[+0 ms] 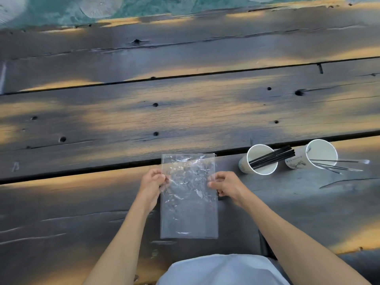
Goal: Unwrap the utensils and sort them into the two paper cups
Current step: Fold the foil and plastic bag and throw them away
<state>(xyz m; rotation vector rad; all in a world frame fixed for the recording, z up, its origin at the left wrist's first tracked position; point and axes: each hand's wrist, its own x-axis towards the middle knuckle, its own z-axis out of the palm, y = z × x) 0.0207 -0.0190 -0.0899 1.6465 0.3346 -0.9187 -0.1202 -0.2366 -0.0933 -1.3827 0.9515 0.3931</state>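
Left hand (153, 185), right hand (223, 185) pinching empty wrapper (188, 194) edges, flattening it; sorted cups (261, 161) far right

Dark weathered plank worktop (185, 120) with knots and gaps, clear plastic wrapper (189, 202) lying flat near the front edge, two paper cups (262, 159) standing to its right, close together

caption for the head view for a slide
Both hands, left hand and right hand, pinch an empty clear plastic bag beside two filled paper cups.
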